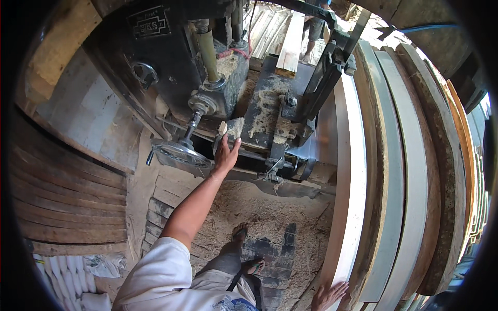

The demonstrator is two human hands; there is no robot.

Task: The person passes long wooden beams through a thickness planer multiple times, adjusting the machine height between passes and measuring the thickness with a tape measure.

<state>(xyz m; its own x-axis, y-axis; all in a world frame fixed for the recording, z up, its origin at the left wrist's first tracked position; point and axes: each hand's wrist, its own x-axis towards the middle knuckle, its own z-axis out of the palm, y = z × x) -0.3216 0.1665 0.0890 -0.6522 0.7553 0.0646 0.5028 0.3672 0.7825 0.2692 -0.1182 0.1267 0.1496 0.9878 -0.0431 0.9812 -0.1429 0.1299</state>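
at the far left, a stack of dark, weathered boards (67, 197) lies below a pale grey panel (88, 109), with white bundles (67, 277) in the lower corner. to the right stands a dark machine (171, 57), a small handwheel (144, 75) on its side and an olive-coloured column (208, 57) on its front. a larger chromed handwheel (181, 151) sits lower, just left of the person's left hand (226, 154). that hand reaches up from a bare forearm, fingers and thumb against a small wood block (232, 128) at the near left corner of the machine's surface (264, 111); whether it grips the block or only touches it, one cannot tell.

the surface is dusted with sawdust, and a pale timber (291, 46) lies at its far end, the legs of another person (315, 32) beyond it. below, the wearer's sandalled feet (254, 267) rest on a floor (244, 202) strewn with shavings. a dark metal frame (316, 78) rises at the right of the surface.

farther right, a long, pale plank (351, 181) runs beside the machine toward the lower edge, brightly lit along its top. the right hand (330, 296) lies flat on its near end, fingers extended, clasping nothing. more long boards (410, 155) lie side by side to its right, some edged with rough bark.
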